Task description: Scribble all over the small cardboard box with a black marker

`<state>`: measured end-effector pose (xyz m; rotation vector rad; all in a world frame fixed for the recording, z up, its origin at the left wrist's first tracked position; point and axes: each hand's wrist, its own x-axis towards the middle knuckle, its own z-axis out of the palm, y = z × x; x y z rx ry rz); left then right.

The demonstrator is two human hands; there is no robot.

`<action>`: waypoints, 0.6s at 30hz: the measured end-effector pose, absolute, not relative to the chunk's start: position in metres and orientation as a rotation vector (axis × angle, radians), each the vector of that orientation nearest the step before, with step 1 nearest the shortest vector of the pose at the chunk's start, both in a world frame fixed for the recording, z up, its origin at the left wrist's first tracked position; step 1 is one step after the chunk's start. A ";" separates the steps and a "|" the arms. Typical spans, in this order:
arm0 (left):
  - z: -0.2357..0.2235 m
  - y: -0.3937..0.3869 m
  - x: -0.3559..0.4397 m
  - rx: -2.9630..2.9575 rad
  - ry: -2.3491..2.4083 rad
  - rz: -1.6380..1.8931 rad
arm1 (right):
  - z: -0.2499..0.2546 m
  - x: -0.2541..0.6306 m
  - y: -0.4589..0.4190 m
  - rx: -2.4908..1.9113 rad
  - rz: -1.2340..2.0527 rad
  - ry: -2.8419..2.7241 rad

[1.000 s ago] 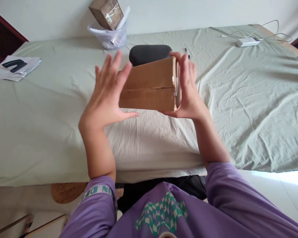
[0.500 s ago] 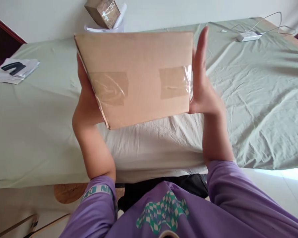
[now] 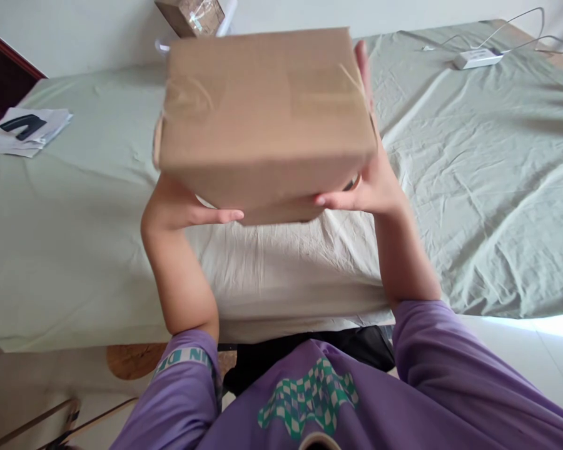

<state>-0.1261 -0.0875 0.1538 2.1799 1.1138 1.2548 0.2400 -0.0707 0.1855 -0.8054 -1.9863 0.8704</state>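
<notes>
A brown cardboard box [image 3: 263, 100] is held up above the cloth-covered table, between my two hands. Clear tape strips run over its upper face near both ends. My left hand [image 3: 178, 203] grips the left end, its thumb lying along the near lower edge; the other fingers are hidden behind the box. On the right end, my right hand [image 3: 373, 175] has its thumb on the near side and its fingers up along the side wall. The near face of the box tilts away underneath.
A pale green cloth [image 3: 450, 187] covers the table. Papers [image 3: 51, 122] with a black stapler-like object [image 3: 25, 126] lie at the left. A white power strip [image 3: 478, 59] with cables sits at the back right. Another taped box [image 3: 192, 17] stands behind, by the wall.
The box has turned in my hands, so its near side now shows below the taped face. It has shifted slightly upward in view. Both thumbs have come onto the near side.
</notes>
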 end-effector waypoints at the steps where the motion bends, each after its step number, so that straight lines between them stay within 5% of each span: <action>1: 0.161 -0.091 -0.122 2.182 1.082 1.190 | 0.185 0.237 -0.071 -0.802 0.900 -1.968; 18: 0.160 -0.071 -0.121 2.188 0.998 1.110 | 0.170 0.231 -0.049 -0.817 1.341 -1.577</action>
